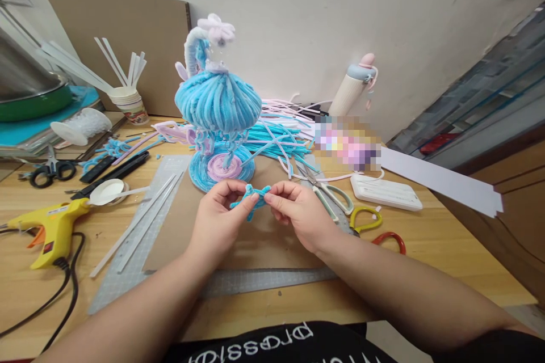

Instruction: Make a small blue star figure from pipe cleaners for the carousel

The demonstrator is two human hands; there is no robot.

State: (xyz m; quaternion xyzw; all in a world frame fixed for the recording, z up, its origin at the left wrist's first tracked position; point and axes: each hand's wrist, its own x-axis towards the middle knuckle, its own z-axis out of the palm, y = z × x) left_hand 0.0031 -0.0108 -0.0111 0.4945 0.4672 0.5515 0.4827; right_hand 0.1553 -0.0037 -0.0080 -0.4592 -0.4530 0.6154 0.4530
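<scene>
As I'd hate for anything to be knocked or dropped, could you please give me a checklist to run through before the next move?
1. Small blue fuzzy piece gripped by left hand and right hand: ok, pinched in both.
2. Blue fuzzy model upright on its round base: ok.
3. Right hand well clear of the pale-handled scissors: not ok, they lie close beside it.
4. Yellow glue gun away from both hands: ok, off to the left.
5. Glue gun cool: cannot tell.

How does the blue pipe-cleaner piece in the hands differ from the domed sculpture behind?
Size: the pipe-cleaner piece is small, the domed sculpture far larger. Pose: the piece is held between left hand and right hand; the sculpture stands over a coiled base. Colour: the piece shows only blue; the sculpture adds pink and white. Both have fuzzy blue stems.
</scene>
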